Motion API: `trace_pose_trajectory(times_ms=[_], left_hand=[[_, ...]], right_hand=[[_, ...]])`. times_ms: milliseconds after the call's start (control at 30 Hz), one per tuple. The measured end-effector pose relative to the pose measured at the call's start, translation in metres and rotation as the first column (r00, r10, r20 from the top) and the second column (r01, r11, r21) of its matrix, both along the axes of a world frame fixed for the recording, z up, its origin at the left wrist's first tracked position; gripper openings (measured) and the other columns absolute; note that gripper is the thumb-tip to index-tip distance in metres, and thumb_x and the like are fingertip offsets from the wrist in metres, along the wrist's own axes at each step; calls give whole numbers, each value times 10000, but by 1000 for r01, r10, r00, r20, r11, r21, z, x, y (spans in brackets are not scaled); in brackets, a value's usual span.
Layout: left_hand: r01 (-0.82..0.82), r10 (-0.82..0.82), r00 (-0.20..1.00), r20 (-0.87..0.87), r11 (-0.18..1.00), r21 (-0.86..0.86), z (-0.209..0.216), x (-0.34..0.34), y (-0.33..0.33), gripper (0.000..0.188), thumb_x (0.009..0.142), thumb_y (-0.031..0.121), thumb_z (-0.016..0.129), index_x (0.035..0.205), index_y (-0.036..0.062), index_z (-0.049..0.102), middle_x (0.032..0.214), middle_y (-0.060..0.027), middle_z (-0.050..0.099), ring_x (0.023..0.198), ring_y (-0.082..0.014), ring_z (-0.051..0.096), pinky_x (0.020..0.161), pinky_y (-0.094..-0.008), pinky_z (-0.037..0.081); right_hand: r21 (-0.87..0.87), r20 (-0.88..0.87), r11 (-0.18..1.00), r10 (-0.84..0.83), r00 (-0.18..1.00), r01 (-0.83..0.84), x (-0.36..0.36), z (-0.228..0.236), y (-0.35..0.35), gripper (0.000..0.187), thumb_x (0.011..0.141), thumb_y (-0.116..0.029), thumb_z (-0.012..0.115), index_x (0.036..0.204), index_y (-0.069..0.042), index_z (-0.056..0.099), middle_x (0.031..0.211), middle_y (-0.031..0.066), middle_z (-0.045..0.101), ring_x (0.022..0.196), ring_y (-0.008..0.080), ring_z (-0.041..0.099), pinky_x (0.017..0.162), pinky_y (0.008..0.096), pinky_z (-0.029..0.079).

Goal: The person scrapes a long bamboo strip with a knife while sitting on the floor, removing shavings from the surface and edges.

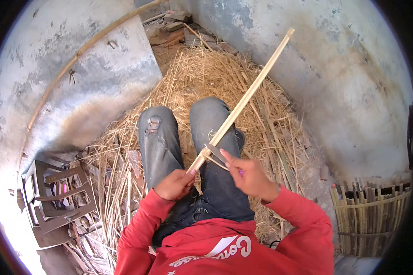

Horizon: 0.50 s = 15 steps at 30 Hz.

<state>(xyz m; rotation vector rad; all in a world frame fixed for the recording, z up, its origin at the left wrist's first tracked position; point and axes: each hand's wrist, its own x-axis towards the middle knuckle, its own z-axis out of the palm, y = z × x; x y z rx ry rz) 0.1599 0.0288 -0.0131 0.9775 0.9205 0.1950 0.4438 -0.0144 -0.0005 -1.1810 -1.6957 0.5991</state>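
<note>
A long pale bamboo strip (pixel 250 95) slants from my lap up to the far right, passing over my right thigh. Its near end is gripped by my left hand (pixel 176 183), fingers closed around it. My right hand (pixel 249 176) holds a knife (pixel 216 152) with a grey blade, the index finger stretched along its back. The blade lies against the strip just beyond my left hand. Thin curled shavings (pixel 211 135) stand off the strip near the blade. The knife's handle is mostly hidden in my palm.
Straw-like shavings (pixel 192 68) cover the floor around my legs. A brown wooden frame (pixel 64 199) stands at the left, and a bundle of upright bamboo slats (pixel 371 220) at the right. Weathered walls (pixel 326 91) rise on both sides; a long bamboo pole (pixel 78 54) leans along the left one.
</note>
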Motion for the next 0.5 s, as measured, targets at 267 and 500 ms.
trace_pose_trajectory(times_ms=[267,500], left_hand=[[-10,5,999,42,993,114,-9,7,1,543,1123,527,483,755,128,498,562,52,376,442,-84,328,423,-285,236],[-7,6,998,69,1000,9,-6,0,1,535,1126,517,481,761,127,498,585,54,385,471,-80,337,440,-282,249]], right_hand=[[338,-926,844,219,308,417,57,116,-50,227,1025,-293,679,1134,-104,617,1007,20,666,687,102,558,586,297,462],[800,-600,60,48,799,597,-34,244,-46,591,1015,-687,548,1341,-197,603,753,-81,384,491,42,273,411,204,258]])
